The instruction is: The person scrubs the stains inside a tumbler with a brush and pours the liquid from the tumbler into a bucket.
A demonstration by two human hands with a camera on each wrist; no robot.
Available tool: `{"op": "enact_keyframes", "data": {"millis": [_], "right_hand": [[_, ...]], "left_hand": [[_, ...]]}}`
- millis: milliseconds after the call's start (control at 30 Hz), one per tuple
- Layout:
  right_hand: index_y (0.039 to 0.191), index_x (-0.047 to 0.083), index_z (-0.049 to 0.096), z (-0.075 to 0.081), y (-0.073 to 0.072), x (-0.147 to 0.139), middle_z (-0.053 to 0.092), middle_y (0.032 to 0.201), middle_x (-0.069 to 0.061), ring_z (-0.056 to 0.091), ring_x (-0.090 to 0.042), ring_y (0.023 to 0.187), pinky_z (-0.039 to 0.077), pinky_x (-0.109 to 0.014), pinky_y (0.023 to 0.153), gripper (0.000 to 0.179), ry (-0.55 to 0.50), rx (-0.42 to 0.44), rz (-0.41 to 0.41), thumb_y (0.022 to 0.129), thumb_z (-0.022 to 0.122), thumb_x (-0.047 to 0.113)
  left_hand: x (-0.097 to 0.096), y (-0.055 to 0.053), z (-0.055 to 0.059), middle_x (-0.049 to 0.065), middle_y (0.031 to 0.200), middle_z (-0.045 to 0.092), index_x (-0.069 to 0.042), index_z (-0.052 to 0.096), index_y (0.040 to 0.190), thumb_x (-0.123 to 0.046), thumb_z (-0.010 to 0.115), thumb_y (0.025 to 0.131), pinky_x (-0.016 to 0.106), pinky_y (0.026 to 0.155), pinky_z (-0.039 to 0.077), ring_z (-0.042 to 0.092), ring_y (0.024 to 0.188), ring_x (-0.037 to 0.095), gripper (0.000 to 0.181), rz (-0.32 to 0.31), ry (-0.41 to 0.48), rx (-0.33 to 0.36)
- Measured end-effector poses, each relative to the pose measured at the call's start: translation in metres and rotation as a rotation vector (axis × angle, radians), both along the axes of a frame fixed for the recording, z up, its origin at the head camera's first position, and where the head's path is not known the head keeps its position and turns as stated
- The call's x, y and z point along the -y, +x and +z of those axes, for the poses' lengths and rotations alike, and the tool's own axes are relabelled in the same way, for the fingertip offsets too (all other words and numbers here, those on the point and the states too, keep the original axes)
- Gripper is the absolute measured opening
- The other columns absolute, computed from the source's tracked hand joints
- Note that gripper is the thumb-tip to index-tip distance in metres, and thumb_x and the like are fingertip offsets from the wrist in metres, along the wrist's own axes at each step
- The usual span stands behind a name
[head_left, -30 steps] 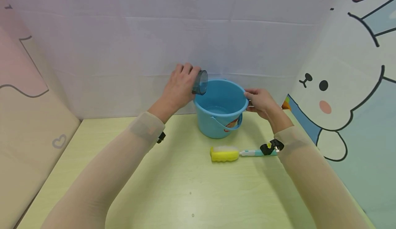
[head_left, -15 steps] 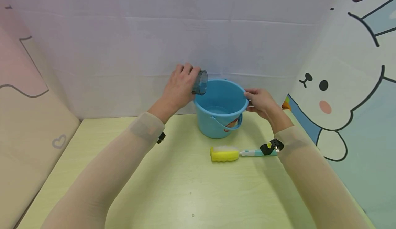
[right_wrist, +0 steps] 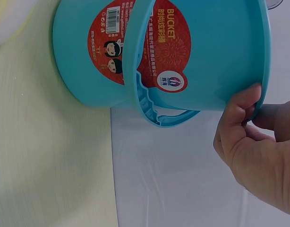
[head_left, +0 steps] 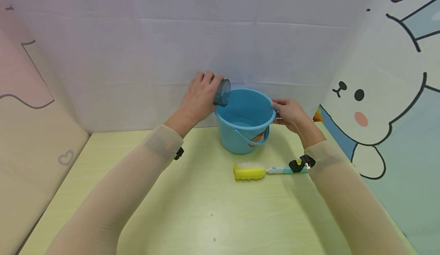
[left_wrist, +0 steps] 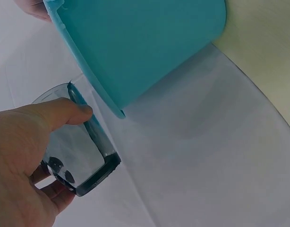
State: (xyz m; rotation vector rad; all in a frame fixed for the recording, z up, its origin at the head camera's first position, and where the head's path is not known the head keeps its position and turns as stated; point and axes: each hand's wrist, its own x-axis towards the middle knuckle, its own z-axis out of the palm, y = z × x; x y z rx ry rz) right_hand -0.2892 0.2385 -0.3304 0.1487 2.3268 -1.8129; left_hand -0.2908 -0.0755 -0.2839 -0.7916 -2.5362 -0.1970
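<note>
A blue bucket [head_left: 237, 132] stands upright at the back of the table, its handle hanging down at the front. My left hand [head_left: 201, 96] grips a dark see-through cup [head_left: 223, 92], tipped sideways at the bucket's left rim with its mouth toward the opening. In the left wrist view the thumb and fingers wrap around the cup [left_wrist: 79, 151], beside the bucket wall [left_wrist: 145, 47]. At the right rim, my right hand [head_left: 290, 113] pinches the bucket's edge between thumb and fingers. A red label [right_wrist: 173, 42] shows on the bucket in the right wrist view.
A yellow sponge brush [head_left: 249, 171] with a white and teal handle lies on the table [head_left: 192, 209] in front of the bucket. A white cloth wall [head_left: 154, 48] rises close behind. A printed side panel [head_left: 395, 106] borders the right.
</note>
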Motion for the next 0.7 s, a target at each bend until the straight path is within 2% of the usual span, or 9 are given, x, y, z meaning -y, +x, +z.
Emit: {"op": "enact_keyframes", "data": {"millis": [333, 533, 700], "right_hand": [[0.162, 0.003, 0.04, 0.0002, -0.0006, 0.0, 0.052, 0.148, -0.025, 0.071, -0.013, 0.088, 0.061, -0.025, 0.079, 0.052, -0.007, -0.002, 0.004, 0.116, 0.045, 0.024], [0.162, 0.003, 0.04, 0.0, -0.0011, 0.0008, 0.052, 0.148, -0.026, 0.07, -0.01, 0.083, 0.061, -0.025, 0.078, 0.051, -0.015, -0.004, 0.001, 0.116, 0.045, 0.023], [0.162, 0.002, 0.04, -0.0002, -0.0021, 0.0006, 0.053, 0.145, -0.025, 0.07, -0.014, 0.087, 0.061, -0.025, 0.078, 0.052, -0.013, 0.0, 0.001, 0.116, 0.046, 0.023]], "left_hand": [[0.0, -0.0011, -0.0003, 0.02, 0.138, 0.054, -0.004, 0.052, 0.148, -0.011, 0.09, 0.083, 0.054, 0.102, 0.05, 0.047, 0.124, 0.04, 0.076, -0.001, -0.013, -0.009], [0.0005, -0.0021, -0.0012, 0.019, 0.137, 0.054, -0.005, 0.052, 0.149, -0.01, 0.09, 0.083, 0.054, 0.102, 0.049, 0.047, 0.123, 0.04, 0.076, -0.005, -0.016, -0.012], [0.0001, -0.0021, -0.0015, 0.02, 0.138, 0.054, -0.005, 0.053, 0.148, -0.009, 0.089, 0.083, 0.054, 0.103, 0.049, 0.047, 0.124, 0.04, 0.074, -0.004, -0.017, -0.013]]}}
